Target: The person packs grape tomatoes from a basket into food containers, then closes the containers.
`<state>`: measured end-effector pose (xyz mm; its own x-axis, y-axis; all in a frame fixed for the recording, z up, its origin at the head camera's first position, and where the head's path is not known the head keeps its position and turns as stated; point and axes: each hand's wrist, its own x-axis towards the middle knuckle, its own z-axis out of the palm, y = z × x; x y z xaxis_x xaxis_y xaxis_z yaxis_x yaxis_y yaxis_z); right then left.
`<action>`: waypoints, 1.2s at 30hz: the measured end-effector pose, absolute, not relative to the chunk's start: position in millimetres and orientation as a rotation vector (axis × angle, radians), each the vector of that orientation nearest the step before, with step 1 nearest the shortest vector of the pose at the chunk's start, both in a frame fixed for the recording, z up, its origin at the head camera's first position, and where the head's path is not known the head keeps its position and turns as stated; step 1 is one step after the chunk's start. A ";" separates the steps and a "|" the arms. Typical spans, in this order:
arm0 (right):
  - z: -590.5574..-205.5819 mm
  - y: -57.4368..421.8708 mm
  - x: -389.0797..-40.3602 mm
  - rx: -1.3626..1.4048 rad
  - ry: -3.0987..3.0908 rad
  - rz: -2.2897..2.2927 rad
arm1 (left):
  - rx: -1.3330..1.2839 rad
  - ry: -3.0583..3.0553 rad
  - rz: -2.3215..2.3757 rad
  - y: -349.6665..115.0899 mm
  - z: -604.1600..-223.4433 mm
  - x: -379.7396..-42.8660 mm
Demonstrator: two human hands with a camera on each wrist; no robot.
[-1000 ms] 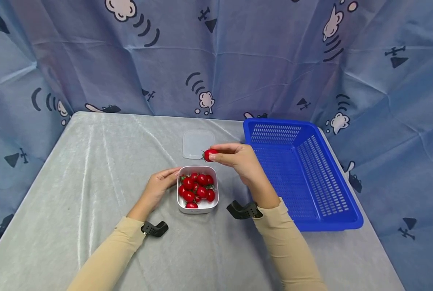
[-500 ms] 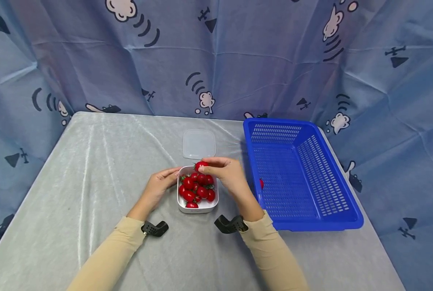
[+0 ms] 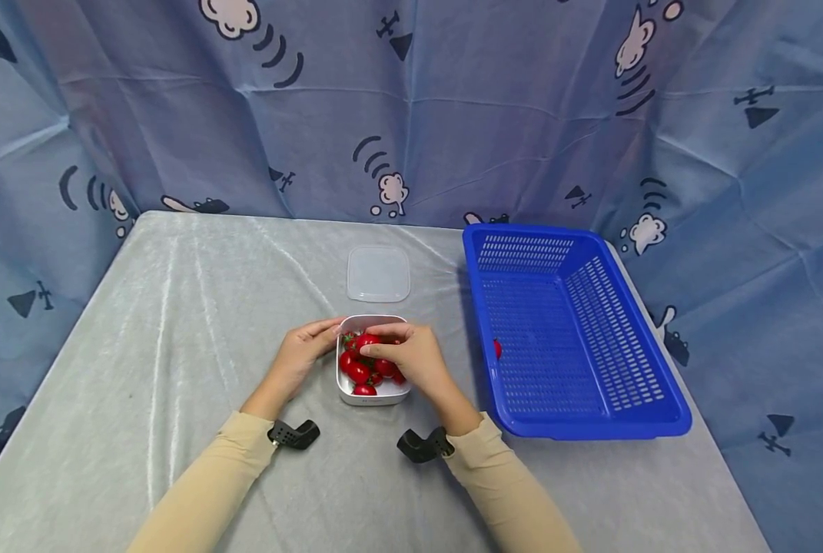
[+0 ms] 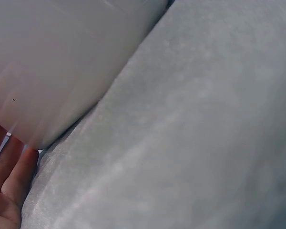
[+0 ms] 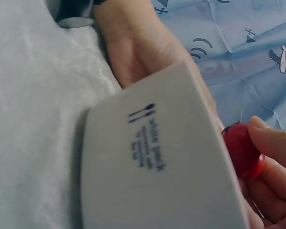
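Note:
In the head view a small white square container [image 3: 373, 400] full of red cherry tomatoes [image 3: 359, 374] stands at mid-table. My left hand [image 3: 300, 357] holds its far left corner, thumb at the rim and fingers along the outer side. Its fingers [image 4: 14, 167] show against the container's pale wall in the left wrist view. Inside the rim, my right hand [image 3: 414, 353] pinches one tomato [image 5: 245, 150] between thumb and fingers, over the others. The right wrist view shows the green stem on it and the printed front of the container. My right hand covers some of the tomatoes.
A clear flat lid [image 3: 378, 274] lies behind the container. To the right stands a large blue slotted basket [image 3: 480, 307], with one red tomato [image 3: 497, 349] showing just inside its left wall. A blue patterned curtain [image 3: 411, 115] hangs behind the table.
My right hand, with a tomato in its fingers, has come down and toward me from above the lid into the container. My left hand and the container have stayed put.

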<state>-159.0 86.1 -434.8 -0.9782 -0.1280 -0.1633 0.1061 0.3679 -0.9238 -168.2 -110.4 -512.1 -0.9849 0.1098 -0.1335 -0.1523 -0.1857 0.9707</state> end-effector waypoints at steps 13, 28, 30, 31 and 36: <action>-439.0 81.1 -154.9 -0.138 2.491 -1.444 | -0.046 1.898 2.274 -111.8 -511.5 -168.6; -429.6 88.6 -149.0 -0.183 2.616 -1.318 | -0.048 1.894 2.285 -111.3 -512.1 -167.8; -426.9 91.9 -149.0 -0.164 2.621 -1.354 | -0.046 1.887 2.289 -111.1 -511.9 -167.9; -425.1 93.8 -149.1 -0.150 2.621 -1.379 | -0.046 1.884 2.291 -111.0 -511.8 -167.9; -402.7 107.0 -147.6 -0.034 2.535 -1.543 | -0.055 1.883 2.292 -110.5 -511.4 -168.1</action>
<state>-147.6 107.0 -402.7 -0.9847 -0.1092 -0.1359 0.0706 0.4630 -0.8835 -168.1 -110.5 -511.4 -0.9841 0.1107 -0.1389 -0.1577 -0.1849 0.9700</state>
